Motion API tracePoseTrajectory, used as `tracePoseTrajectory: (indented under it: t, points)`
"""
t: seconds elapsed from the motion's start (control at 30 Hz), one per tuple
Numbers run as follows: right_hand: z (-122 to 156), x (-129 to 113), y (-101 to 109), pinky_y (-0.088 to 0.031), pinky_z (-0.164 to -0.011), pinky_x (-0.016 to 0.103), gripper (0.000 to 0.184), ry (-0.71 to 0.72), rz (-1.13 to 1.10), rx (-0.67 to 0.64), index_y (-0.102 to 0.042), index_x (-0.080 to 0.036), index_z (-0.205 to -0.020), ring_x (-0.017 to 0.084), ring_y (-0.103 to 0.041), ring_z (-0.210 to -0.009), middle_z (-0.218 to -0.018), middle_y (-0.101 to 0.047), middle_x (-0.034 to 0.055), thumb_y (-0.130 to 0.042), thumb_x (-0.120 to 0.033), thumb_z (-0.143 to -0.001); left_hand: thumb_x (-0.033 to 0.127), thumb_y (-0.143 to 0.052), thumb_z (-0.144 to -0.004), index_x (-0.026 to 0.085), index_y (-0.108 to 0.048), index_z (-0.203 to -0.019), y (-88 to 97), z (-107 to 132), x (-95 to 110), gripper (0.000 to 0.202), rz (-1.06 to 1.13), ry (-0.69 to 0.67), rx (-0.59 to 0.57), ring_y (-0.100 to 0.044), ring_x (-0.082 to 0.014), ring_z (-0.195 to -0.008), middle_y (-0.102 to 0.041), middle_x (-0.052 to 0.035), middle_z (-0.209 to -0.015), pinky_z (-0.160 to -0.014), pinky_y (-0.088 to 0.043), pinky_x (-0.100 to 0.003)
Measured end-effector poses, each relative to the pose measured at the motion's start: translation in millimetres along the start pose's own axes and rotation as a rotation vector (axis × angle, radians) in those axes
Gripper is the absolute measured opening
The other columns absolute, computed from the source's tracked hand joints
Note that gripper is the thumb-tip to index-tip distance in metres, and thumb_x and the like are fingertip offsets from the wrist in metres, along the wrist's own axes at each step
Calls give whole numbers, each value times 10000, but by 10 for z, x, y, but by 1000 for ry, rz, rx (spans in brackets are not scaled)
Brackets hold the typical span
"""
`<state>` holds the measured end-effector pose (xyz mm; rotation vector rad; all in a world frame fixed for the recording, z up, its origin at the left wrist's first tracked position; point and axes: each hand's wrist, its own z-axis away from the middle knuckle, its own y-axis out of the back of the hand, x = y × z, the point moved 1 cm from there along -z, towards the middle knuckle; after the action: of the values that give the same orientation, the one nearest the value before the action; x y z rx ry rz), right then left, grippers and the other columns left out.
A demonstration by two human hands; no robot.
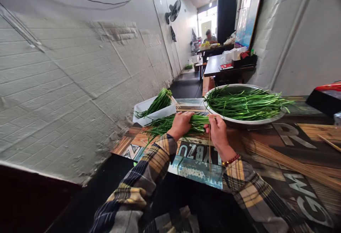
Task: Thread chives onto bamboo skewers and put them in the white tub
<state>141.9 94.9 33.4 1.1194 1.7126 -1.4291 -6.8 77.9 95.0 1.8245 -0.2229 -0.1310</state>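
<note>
A bunch of garlic chives [198,122] lies across the table in front of me, its loose green leaves spreading left. My left hand [181,124] is closed over the middle of the bunch. At the right end of the stems, my right hand [218,130] pinches a thin bamboo skewer [210,154], which runs down toward the table edge. The fingers partly hide where skewer and stems meet. Just behind sits a white plastic tub [153,116] with skewered chives [160,103] in it. A metal basin [250,122] heaped with loose chives [245,103] stands beyond my right hand.
Many bamboo skewers [287,158] lie spread on the patterned table [199,170] at right. A black-and-red box [326,98] stands at the far right. The brick-patterned wall [66,94] closes the left side. Farther back are a second table [213,65] and a seated person [209,37].
</note>
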Motion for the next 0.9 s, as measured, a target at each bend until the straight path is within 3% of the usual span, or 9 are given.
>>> tracePoseTrajectory:
  t: [0.1, 0.23, 0.33, 0.5, 0.67, 0.8, 0.9]
  points:
    - [12, 8, -14, -346, -357, 148, 348, -15, -17, -6, -560, -191, -850, 67, -520, -435, -604, -541, -60, -583, -536, -806, 81, -553, -734, 177, -603, -1147, 172, 133, -191, 427, -76, 20, -1, -597, -251, -1054, -652, -108, -1115, -1000, -387, -412]
    - [64, 39, -57, -355, -354, 152, 369, -98, -35, -74, -567, -196, -871, 73, -528, -433, -598, -540, -65, -597, -551, -776, 107, -476, -837, 185, -594, -1099, 444, 364, -242, 298, -316, -26, 31, -583, -241, -979, -617, -96, -1008, -1018, -341, -438]
    - [136, 111, -109, -379, -372, 159, 380, -214, -16, -174, -566, -199, -910, 75, -522, -415, -563, -536, -78, -580, -553, -773, 117, -397, -899, 197, -581, -1076, 487, 551, -293, 268, -358, 14, 24, -563, -238, -960, -582, -100, -983, -909, -399, -391]
    - [322, 358, -209, -356, -338, 158, 317, -375, 101, -301, -556, -176, -812, 75, -486, -347, -484, -555, -68, -567, -489, -758, 93, -369, -905, 180, -575, -963, 201, 958, -506, 231, -313, 81, -212, -572, -227, -885, -562, -93, -930, -792, -433, -355]
    - [498, 544, -145, -311, -293, 156, 249, -404, 232, -402, -573, -169, -788, 99, -495, -292, -429, -581, -50, -577, -416, -757, 200, -556, -850, 184, -581, -954, -137, 1250, -572, 108, -278, 69, -329, -599, -221, -858, -599, -79, -931, -743, -455, -325]
    - [528, 563, 36, -303, -289, 157, 221, -345, 325, -417, -582, -188, -820, 114, -523, -295, -429, -598, -51, -583, -404, -774, 447, -613, -821, 204, -552, -1102, -254, 1245, -467, 377, -205, 6, -352, -587, -236, -947, -595, -78, -1007, -824, -452, -338]
    - [525, 557, 99, -327, -291, 175, 197, -273, 420, -432, -578, -206, -838, 129, -530, -289, -417, -590, -57, -568, -399, -799, 630, -620, -738, 190, -547, -1172, -209, 1201, -437, 622, -124, -51, -351, -576, -265, -975, -585, -97, -1045, -875, -439, -378]
